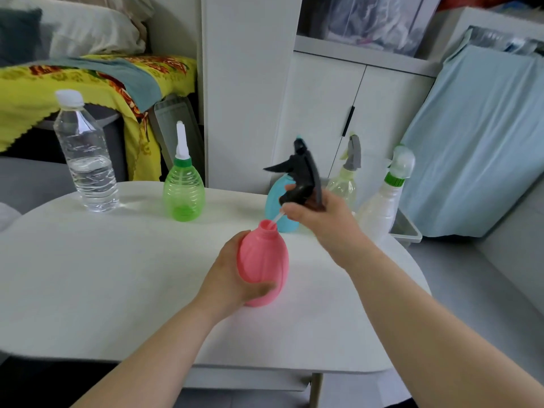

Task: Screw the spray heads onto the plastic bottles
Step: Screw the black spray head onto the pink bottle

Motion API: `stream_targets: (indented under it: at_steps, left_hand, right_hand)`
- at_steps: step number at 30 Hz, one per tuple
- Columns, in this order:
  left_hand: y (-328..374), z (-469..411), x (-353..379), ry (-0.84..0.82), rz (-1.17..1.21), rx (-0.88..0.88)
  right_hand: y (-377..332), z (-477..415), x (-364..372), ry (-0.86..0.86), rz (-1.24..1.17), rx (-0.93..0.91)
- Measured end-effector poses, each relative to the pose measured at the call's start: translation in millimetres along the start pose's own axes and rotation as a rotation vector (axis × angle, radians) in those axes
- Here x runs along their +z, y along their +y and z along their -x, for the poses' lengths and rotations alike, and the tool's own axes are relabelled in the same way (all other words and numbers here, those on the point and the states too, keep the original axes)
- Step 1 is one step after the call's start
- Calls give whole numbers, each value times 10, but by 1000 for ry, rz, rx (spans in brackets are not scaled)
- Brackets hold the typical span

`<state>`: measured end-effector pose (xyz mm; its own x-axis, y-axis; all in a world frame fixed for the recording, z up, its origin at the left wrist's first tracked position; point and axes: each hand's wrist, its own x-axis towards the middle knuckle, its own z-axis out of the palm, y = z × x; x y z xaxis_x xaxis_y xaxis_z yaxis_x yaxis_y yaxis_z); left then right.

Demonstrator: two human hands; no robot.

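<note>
A pink plastic bottle point(263, 260) with an open neck stands on the white table point(117, 275). My left hand point(232, 275) grips its body from the left side. My right hand point(321, 222) holds a black trigger spray head point(303, 178) tilted above and to the right of the neck. The head's clear dip tube point(278, 217) reaches down to the bottle's mouth.
Behind the pink bottle stand a blue bottle point(276, 207), a pale yellow bottle with a grey spray head point(347, 175) and a white bottle with a green collar point(382, 207). A green bottle with a white nozzle point(184, 192) and a clear water bottle point(86, 160) stand at the back left.
</note>
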<state>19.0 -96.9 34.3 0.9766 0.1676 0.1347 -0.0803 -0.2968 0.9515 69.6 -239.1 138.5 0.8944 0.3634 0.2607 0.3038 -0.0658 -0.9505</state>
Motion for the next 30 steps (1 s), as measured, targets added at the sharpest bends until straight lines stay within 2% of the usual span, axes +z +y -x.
stream_targets:
  at_steps: [3,12,14,18,23,25,28,30]
  left_hand:
    - [-10,-10,-4,8,-39,-17]
    - [-36,-27,-11,-5,-52,-27]
    - [-43,-37,-12,-7,-55,-31]
    - [-55,-44,-9,-2,-50,-38]
    - [-48,-44,1,4,-66,-12]
    - [-51,-52,3,2,-70,-18]
    - [-67,-56,6,2,-81,-29]
    - [-78,-56,8,-3,-65,-29]
  right_hand:
    - [119,18,99,-99,127,57]
    - [108,-53,100,-281,228,68]
    - [118,-54,116,-257,262,46]
    - [193,6,211,-75,294,-33]
    - [298,44,379,61,314,-67]
    - [315,66,401,34,289,-34]
    - [336,129,340,-122,177,20]
    - [346,150,273,-161,72,41]
